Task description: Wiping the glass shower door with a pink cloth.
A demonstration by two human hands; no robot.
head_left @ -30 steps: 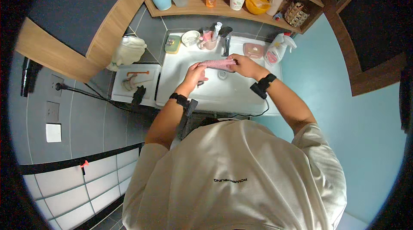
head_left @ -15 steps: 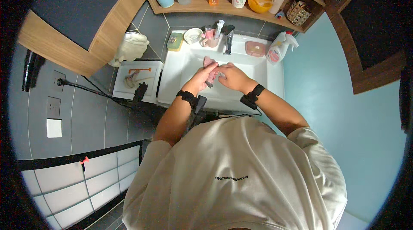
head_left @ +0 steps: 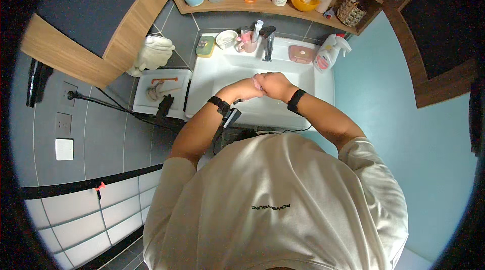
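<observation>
Over the white washbasin (head_left: 303, 79), my left hand (head_left: 243, 89) and my right hand (head_left: 277, 85) are closed together around a small pink cloth (head_left: 257, 84). Only a bit of the cloth shows between the two fists, and a dark end of it peeks out under my left hand near the wrist. Most of it is hidden by my fingers. Behind my hands stands the dark tap (head_left: 269, 50) at the basin's back edge. A black strap circles each of my wrists.
Along the basin's back rim are a sponge (head_left: 205, 46), a white bowl (head_left: 226, 39), a pink cup (head_left: 247, 44), a pink soap box (head_left: 301, 54) and a spray bottle (head_left: 328, 54). A wooden shelf (head_left: 232, 7) overhangs the back. At left, a white tray (head_left: 142, 104) holds a razor-like orange tool (head_left: 164, 80).
Both hands have closed and come together over the pink cloth, which hung visibly between them before. My left hand has shifted right, and more of the cloth is covered.
</observation>
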